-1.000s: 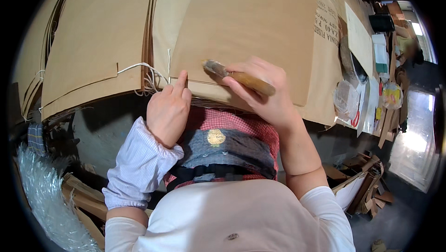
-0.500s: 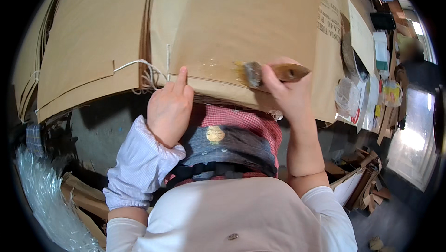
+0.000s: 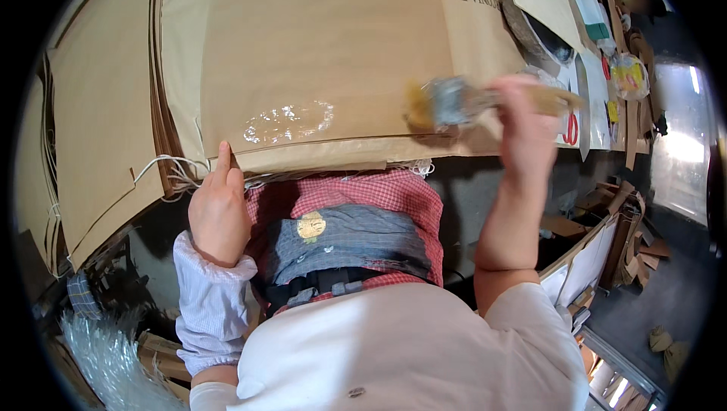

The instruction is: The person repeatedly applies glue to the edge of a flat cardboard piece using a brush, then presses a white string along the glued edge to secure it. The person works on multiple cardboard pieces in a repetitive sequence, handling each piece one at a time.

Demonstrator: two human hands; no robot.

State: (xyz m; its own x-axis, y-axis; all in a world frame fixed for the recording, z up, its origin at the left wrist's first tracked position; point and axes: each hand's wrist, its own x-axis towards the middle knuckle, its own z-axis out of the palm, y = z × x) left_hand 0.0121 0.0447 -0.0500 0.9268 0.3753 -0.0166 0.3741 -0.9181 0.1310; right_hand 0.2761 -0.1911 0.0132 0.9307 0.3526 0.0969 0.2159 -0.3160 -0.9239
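My right hand [image 3: 526,127] is closed around the handle of a broad paint brush [image 3: 448,102]. Its pale bristles hang over the brown paper [image 3: 333,55] near the front edge, right of centre; motion blurs brush and hand, so I cannot tell whether they touch. On the paper to the left shines a wet, glossy patch [image 3: 288,121]. With the index finger stretched out, my left hand [image 3: 218,218] presses on the sheet's front left corner. White cord [image 3: 178,172] lies just beside that hand.
Stacks of brown paper sacks [image 3: 106,93] lie to the left. At the right are a round tub [image 3: 538,36], red-handled scissors [image 3: 570,129] and a yellow item in plastic [image 3: 628,76]. Clear plastic strands [image 3: 113,365] hang at lower left. Another person stands at far upper right.
The brush in my right hand has moved right, away from the middle of the sheet. The glossy patch now shows plainly. My view has shifted to the right; my left finger stays at the sheet's corner.
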